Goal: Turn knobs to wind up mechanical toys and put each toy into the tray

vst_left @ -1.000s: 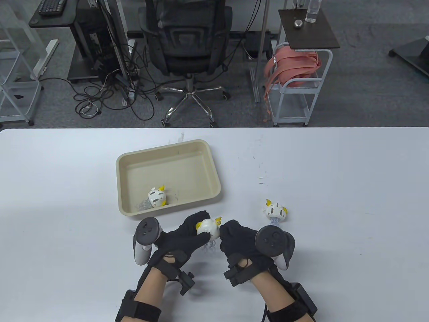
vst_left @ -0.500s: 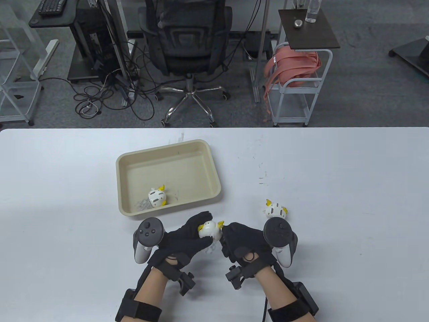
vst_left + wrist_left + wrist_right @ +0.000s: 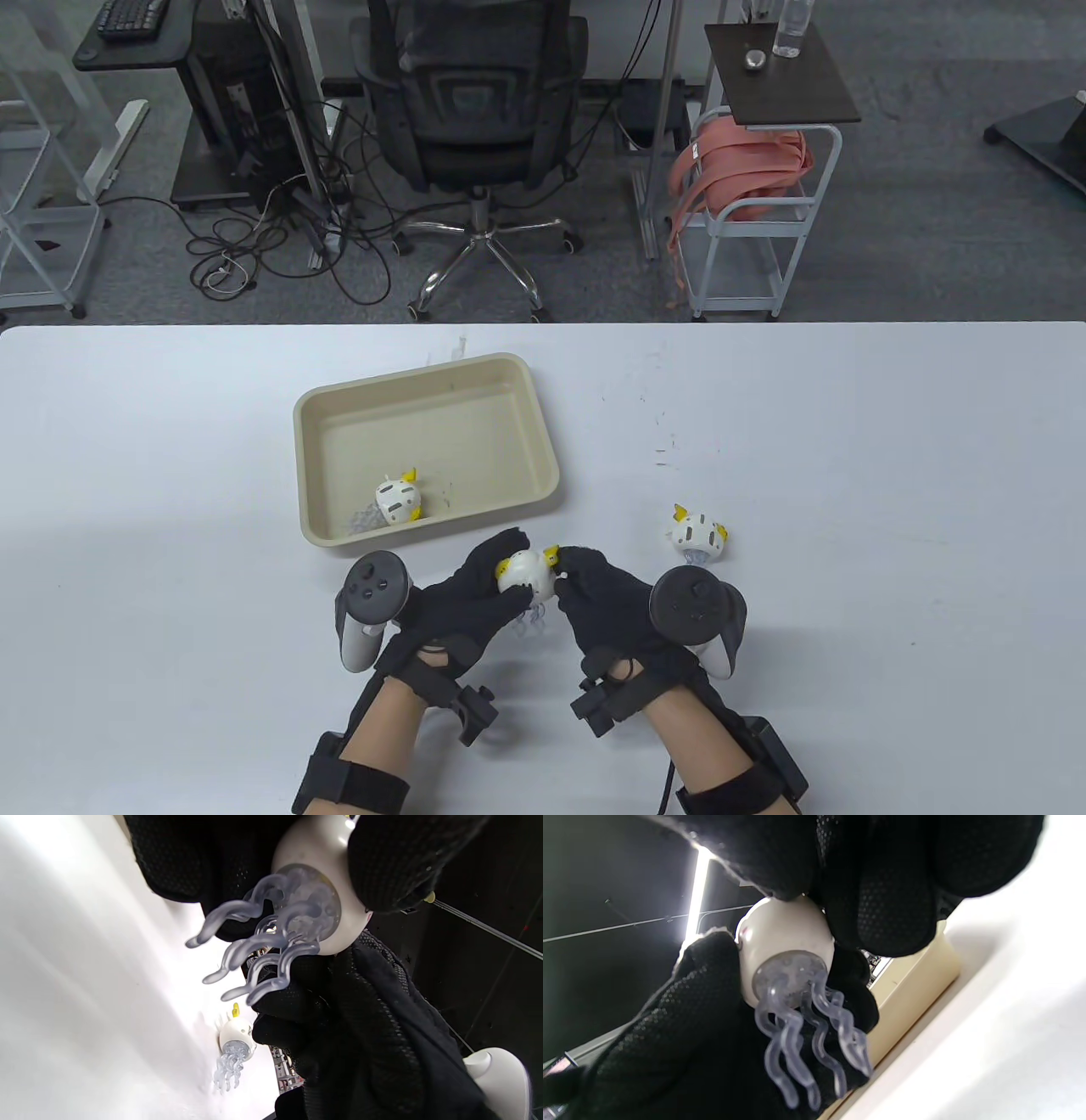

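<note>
- White bench across the lower half of the table view; office chair and wheeled cart on grey floor along the top.
- Beige tray left of centre, holding one wound toy near its lower edge, unchanged from the earlier frames.
- Second toy, a white body with yellow fins and clear tentacles, held off the bench just below the tray's lower right corner, between both hands.
- Left hand: grip closed round the toy body, fingers curled over its upper left and thumb under it; same hold as half a second ago, body now slightly higher and further left in frame.
- Right hand: fingertips pinching at the toy's right side, where the yellow knob shows; wrist rolled back since half a second ago, tracker now lower and further left.
- Left wrist view: tentacles hanging free from the grey underside, gloved fingers on both flanks.
- Right wrist view: white body wedged between the gloves, tray wall just behind.
- Third toy lying alone on the bench right of the hands, untouched, same spot as before.
</note>
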`<state>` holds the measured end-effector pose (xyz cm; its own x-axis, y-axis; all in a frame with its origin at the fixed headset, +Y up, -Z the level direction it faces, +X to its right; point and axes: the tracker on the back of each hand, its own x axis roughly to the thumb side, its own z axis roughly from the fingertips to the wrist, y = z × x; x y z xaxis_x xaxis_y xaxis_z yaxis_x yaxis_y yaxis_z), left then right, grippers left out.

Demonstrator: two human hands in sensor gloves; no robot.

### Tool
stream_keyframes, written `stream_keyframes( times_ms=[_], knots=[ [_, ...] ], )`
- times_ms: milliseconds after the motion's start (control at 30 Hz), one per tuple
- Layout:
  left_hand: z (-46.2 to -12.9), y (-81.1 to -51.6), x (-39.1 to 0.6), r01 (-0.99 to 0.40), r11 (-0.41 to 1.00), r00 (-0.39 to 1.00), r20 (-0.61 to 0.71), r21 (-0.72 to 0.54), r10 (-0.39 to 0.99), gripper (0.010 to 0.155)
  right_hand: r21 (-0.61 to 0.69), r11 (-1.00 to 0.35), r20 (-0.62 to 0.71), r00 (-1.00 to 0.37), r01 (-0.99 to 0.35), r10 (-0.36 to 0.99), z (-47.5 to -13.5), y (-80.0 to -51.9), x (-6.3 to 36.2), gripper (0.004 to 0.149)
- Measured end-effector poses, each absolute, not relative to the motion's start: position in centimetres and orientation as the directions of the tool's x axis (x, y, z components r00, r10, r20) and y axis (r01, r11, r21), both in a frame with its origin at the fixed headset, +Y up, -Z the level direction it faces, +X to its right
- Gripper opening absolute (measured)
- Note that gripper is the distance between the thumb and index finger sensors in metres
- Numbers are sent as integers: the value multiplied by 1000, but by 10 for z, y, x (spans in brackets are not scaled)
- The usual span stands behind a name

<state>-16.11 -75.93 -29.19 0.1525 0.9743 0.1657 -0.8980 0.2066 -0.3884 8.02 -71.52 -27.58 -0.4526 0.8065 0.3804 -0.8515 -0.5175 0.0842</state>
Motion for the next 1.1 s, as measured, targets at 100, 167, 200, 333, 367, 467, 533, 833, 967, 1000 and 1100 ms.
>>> stream_keyframes(
  times_ms=[100, 167, 200, 333, 367, 467, 533, 833, 967, 1000, 1100],
  knots=[
    [-293, -762, -162, -901, 147, 101, 134, -409, 986, 72, 34, -585, 448, -511, -810, 734, -272, -712, 77, 48],
    [-294, -764, -161, -897, 119, 76, 116, -426, 990, 72, -26, -636, 491, -564, -772, 664, -269, -708, 76, 47],
    [-294, -764, -160, -895, 103, 62, 108, -434, 992, 72, -55, -649, 509, -580, -759, 636, -269, -706, 76, 46],
    [-294, -765, -159, -888, 113, 67, 116, -445, 991, 72, -86, -640, 504, -587, -764, 634, -269, -707, 78, 45],
    [-294, -765, -158, -886, 127, 78, 127, -447, 989, 72, -79, -632, 488, -583, -771, 650, -270, -709, 80, 44],
    [-294, -763, -156, -876, 163, 103, 153, -453, 983, 71, -27, -581, 387, -544, -814, 744, -274, -712, 86, 44],
    [-294, -762, -155, -871, 179, 111, 172, -458, 979, 71, 18, -530, 330, -496, -848, 803, -278, -716, 90, 43],
    [-294, -760, -156, -859, 227, 144, 208, -460, 967, 71, 92, -423, 223, -396, -901, 891, -281, -723, 95, 44],
    [-295, -760, -157, -863, 226, 148, 201, -452, 968, 71, 49, -450, 252, -425, -892, 869, -279, -722, 94, 44],
    [-295, -760, -157, -863, 227, 150, 201, -451, 968, 71, 43, -455, 258, -430, -890, 865, -278, -721, 93, 44],
    [-295, -762, -158, -871, 224, 156, 185, -437, 970, 71, 11, -457, 302, -433, -889, 849, -275, -717, 91, 45]
  ],
)
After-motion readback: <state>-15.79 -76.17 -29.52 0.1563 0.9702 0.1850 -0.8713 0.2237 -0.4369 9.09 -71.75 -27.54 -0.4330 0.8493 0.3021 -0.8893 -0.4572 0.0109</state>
